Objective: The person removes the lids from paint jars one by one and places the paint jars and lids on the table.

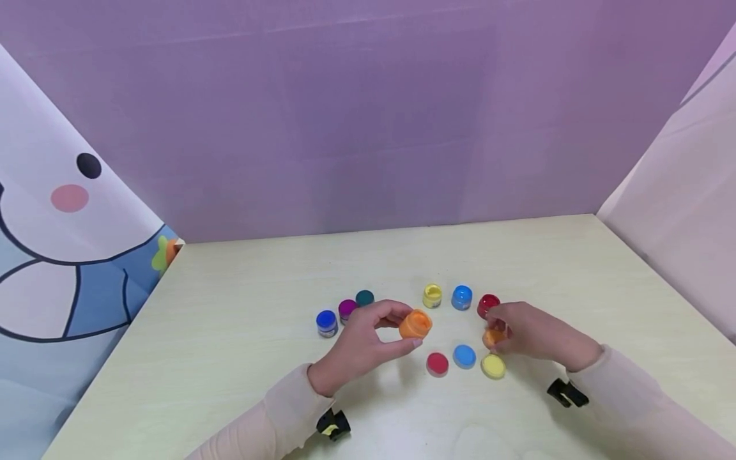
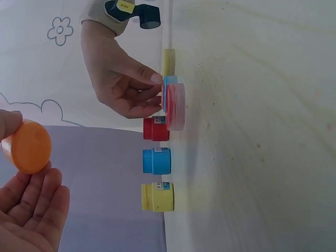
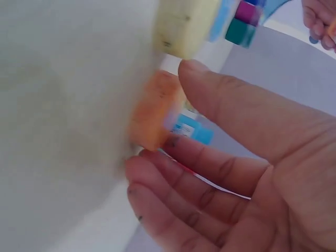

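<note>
My left hand (image 1: 368,342) holds a small orange paint jar (image 1: 415,324) between fingers and thumb above the table, its uncapped mouth showing orange paint. At the right, my right hand (image 1: 531,332) has an orange lid (image 1: 493,338) between thumb and fingertips, low at the tabletop; the lid is blurred in the right wrist view. Beside that hand lie a yellow lid (image 1: 493,367), a blue lid (image 1: 464,356) and a red lid (image 1: 437,364). Behind them stand a red jar (image 1: 488,305), a light blue jar (image 1: 462,298) and a yellow jar (image 1: 432,296), all uncapped.
Left of these, a dark blue jar (image 1: 327,324), a purple jar (image 1: 347,310) and a green jar (image 1: 365,298) stand with lids on, partly behind my left hand. A purple backdrop (image 1: 391,128) rises at the table's (image 1: 241,358) far edge, with printed panels on both sides.
</note>
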`<action>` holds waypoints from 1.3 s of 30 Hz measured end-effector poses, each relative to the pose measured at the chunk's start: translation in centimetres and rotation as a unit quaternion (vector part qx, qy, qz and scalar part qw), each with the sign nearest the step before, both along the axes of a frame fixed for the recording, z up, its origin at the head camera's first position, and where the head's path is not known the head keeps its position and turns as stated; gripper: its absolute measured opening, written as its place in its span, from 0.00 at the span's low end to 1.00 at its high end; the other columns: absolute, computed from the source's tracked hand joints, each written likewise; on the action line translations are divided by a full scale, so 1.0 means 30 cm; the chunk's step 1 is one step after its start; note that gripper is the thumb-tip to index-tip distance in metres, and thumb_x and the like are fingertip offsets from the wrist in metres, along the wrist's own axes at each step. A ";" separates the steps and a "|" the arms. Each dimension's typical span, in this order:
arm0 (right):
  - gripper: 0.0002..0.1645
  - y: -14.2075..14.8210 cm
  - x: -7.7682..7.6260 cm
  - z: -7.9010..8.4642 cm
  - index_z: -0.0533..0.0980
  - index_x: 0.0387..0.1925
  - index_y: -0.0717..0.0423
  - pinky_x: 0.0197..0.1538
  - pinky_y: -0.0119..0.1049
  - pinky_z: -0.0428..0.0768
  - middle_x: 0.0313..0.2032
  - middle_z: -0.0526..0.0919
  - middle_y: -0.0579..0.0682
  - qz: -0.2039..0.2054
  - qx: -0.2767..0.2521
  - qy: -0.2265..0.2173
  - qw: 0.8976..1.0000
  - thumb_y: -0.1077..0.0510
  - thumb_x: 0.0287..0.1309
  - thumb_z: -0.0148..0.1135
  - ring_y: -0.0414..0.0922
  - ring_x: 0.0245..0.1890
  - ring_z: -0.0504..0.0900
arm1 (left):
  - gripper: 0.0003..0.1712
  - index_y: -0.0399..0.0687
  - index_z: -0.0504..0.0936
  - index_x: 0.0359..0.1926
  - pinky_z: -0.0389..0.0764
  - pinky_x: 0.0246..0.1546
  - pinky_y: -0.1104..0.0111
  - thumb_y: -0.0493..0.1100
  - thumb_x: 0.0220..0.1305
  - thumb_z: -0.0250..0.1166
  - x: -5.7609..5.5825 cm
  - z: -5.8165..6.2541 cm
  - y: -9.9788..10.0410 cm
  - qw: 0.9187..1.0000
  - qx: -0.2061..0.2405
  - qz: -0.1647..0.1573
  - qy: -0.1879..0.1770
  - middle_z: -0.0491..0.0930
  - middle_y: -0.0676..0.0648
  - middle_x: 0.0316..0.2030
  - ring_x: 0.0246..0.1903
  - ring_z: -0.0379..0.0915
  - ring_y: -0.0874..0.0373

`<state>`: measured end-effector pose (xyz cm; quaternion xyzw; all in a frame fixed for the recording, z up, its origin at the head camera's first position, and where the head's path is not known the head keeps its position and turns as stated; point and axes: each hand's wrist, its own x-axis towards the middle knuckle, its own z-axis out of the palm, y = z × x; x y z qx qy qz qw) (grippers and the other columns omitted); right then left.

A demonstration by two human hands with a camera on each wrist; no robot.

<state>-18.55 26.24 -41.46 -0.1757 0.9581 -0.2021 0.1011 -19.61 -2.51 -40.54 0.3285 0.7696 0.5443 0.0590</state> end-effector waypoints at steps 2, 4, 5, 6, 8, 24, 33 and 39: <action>0.18 -0.002 0.006 0.018 0.74 0.33 0.55 0.32 0.35 0.74 0.28 0.73 0.44 -0.008 0.001 -0.003 1.000 0.56 0.39 0.72 0.43 0.29 0.70 | 0.19 0.53 0.76 0.45 0.75 0.43 0.56 0.48 0.51 0.68 -0.001 -0.001 0.000 1.000 -0.004 0.002 0.001 0.77 0.58 0.39 0.38 0.73 0.63; 0.19 -0.009 0.014 0.043 0.74 0.35 0.56 0.32 0.35 0.74 0.29 0.74 0.44 -0.013 -0.007 -0.002 1.000 0.54 0.41 0.71 0.43 0.30 0.71 | 0.19 0.52 0.76 0.45 0.75 0.44 0.56 0.48 0.51 0.68 -0.001 -0.002 0.001 1.000 -0.006 0.002 0.001 0.77 0.58 0.39 0.38 0.72 0.63; 0.19 -0.014 0.017 0.056 0.74 0.36 0.57 0.33 0.35 0.75 0.29 0.74 0.44 -0.009 -0.011 0.004 1.000 0.54 0.42 0.70 0.43 0.30 0.71 | 0.19 0.52 0.76 0.45 0.75 0.44 0.56 0.48 0.51 0.68 -0.001 -0.002 0.001 1.000 -0.005 0.002 0.002 0.77 0.58 0.39 0.38 0.72 0.63; 0.18 -0.022 0.020 0.070 0.74 0.35 0.57 0.32 0.35 0.75 0.28 0.74 0.43 -0.002 -0.019 0.013 1.000 0.54 0.43 0.70 0.43 0.30 0.71 | 0.19 0.52 0.76 0.45 0.75 0.44 0.56 0.48 0.51 0.68 -0.002 -0.002 0.001 1.000 -0.005 0.001 0.003 0.77 0.58 0.39 0.38 0.72 0.63; 0.17 -0.041 0.027 0.098 0.74 0.35 0.55 0.32 0.34 0.75 0.27 0.73 0.41 0.015 -0.040 0.031 0.999 0.53 0.44 0.69 0.42 0.29 0.71 | 0.19 0.53 0.76 0.45 0.75 0.44 0.56 0.48 0.51 0.68 -0.001 -0.001 0.000 1.000 -0.003 0.000 0.004 0.77 0.58 0.39 0.38 0.72 0.63; 0.24 -0.245 0.064 0.189 0.72 0.42 0.53 0.40 0.37 0.77 0.34 0.76 0.42 0.047 -0.192 0.065 0.978 0.41 0.51 0.62 0.38 0.34 0.75 | 0.19 0.54 0.76 0.44 0.75 0.43 0.56 0.49 0.50 0.69 -0.002 0.001 -0.005 1.000 -0.007 0.003 0.026 0.77 0.59 0.40 0.39 0.72 0.64; 0.23 -0.314 0.062 0.186 0.70 0.37 0.53 0.32 0.33 0.78 0.29 0.76 0.40 0.040 -0.206 0.038 0.977 0.42 0.48 0.65 0.39 0.30 0.75 | 0.20 0.52 0.76 0.46 0.75 0.43 0.58 0.48 0.51 0.68 -0.005 -0.009 -0.009 0.999 -0.021 0.007 0.043 0.77 0.57 0.42 0.41 0.72 0.65; 0.19 -0.330 0.058 0.182 0.70 0.35 0.54 0.33 0.32 0.78 0.28 0.76 0.40 0.041 -0.203 0.040 0.978 0.46 0.49 0.65 0.37 0.28 0.75 | 0.19 0.53 0.76 0.44 0.75 0.43 0.58 0.48 0.50 0.69 -0.010 -0.015 -0.009 0.996 -0.033 0.015 0.076 0.77 0.58 0.40 0.42 0.71 0.66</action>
